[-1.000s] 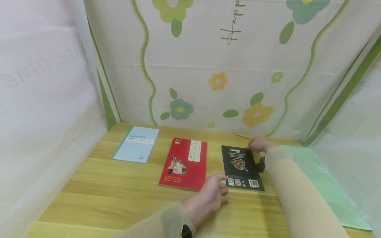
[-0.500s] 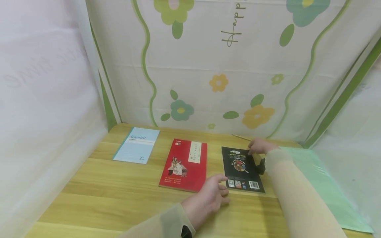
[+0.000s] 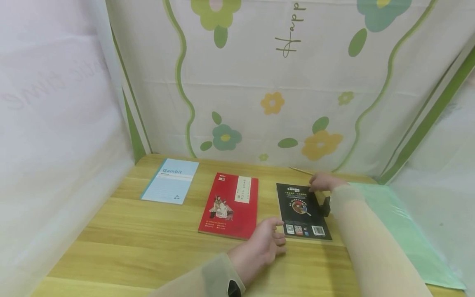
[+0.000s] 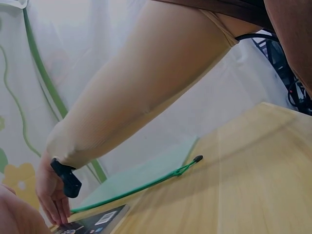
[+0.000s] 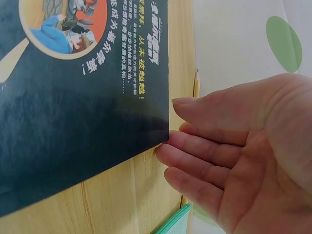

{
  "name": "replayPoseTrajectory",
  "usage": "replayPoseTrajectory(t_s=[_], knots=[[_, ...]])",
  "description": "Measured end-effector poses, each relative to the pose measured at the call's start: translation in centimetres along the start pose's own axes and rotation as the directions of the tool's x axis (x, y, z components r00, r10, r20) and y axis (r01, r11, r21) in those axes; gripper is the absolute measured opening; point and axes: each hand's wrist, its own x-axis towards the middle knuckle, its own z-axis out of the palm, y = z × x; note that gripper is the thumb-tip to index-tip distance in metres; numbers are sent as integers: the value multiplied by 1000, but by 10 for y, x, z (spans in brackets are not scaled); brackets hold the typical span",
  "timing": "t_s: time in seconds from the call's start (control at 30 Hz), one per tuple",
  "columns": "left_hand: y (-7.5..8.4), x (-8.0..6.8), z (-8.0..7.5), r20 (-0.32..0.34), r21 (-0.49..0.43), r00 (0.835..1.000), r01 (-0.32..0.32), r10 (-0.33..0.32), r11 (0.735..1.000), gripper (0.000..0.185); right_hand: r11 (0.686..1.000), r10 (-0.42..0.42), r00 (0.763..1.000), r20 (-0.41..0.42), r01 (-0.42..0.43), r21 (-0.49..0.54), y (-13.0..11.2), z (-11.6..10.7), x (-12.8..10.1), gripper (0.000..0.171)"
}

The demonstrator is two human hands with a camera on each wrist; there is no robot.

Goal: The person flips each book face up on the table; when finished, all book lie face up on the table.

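A black book (image 3: 302,210) lies flat on the wooden table (image 3: 148,251), back cover up. My left hand (image 3: 279,236) rests at its near left corner, thumb and loosely curled fingers against the edge. My right hand (image 3: 314,184) is at the far right corner. In the right wrist view its straight fingers (image 5: 204,148) touch that corner of the black book (image 5: 73,107). The left wrist view shows my right hand (image 4: 56,209) on the black book (image 4: 95,222). Neither hand lifts it.
A red book (image 3: 229,205) lies just left of the black one, and a blue "Gambit" notebook (image 3: 170,186) farther left. A green folder (image 3: 393,231) lies at the right, and a pencil (image 3: 301,170) by the back wall. Flowered cloth walls close in three sides.
The near end of the black book has slid slightly to the right. Both hands stay almost where they were.
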Motion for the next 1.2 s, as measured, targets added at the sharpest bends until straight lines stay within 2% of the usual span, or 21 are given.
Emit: replayPoseTrajectory(t_s=[0.07,0.17,0.23,0.4,0.67,1.03,1.2], knots=[[0,1,0,1,-7,1000,-2,2,1000,82,1000,-3,1000,4,3,2,-1,-1,0,12],[0,2,2,9,-36,1000,-9,9,999,81,1000,-6,1000,-8,6,-3,-2,-1,-1,11],[-1,3,3,16,-65,1000,-13,15,998,78,1000,4,999,-32,-4,-3,-2,0,-2,18],[-3,6,8,8,-130,1000,-24,25,991,71,998,55,994,-91,-57,-24,-6,7,-3,47],[-7,7,14,-3,-174,999,-52,53,983,64,997,79,990,-118,-81,-12,-5,19,3,55],[-16,11,14,-30,-133,997,-74,70,988,69,994,107,989,-102,-105,24,-2,23,5,53],[-16,11,12,-41,-82,996,-80,76,993,67,996,94,989,-111,-93,18,-4,22,3,52]])
